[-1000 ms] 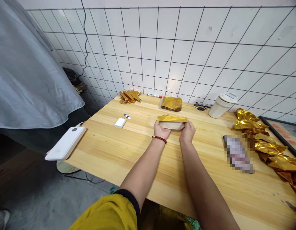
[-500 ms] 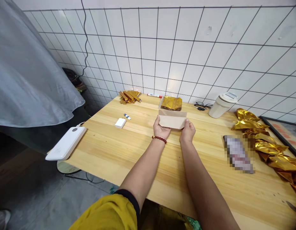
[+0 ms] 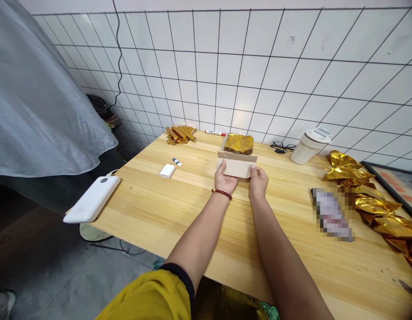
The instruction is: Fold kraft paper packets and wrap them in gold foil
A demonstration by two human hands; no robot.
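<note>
A folded sheet of beige paper (image 3: 237, 168) is held between my two hands over the middle of the table, its far edge creased into a darker strip. My left hand (image 3: 225, 178), with a dark red bead bracelet at the wrist, grips its left end, thumb on top and fingers underneath. At the right end, my right hand (image 3: 258, 181) pinches the near corner with thumb and fingers. Just beyond the sheet lies a stack of gold foil paper (image 3: 238, 144). The underside of the sheet is hidden from me.
Gold strips (image 3: 181, 134) and a red-capped marker (image 3: 215, 133) lie at the back. A white box (image 3: 167, 170), a small blue-and-white tube (image 3: 177, 162) and a power bank (image 3: 92, 199) are leftward. Rightward are glasses (image 3: 283, 147), a cup (image 3: 309, 146), a blurred object (image 3: 332, 215) and folded gold foil (image 3: 375, 204).
The sheet has shifted slightly left, and its far strip looks narrower. My right hand has moved a little left along with it; my left hand has hardly moved.
</note>
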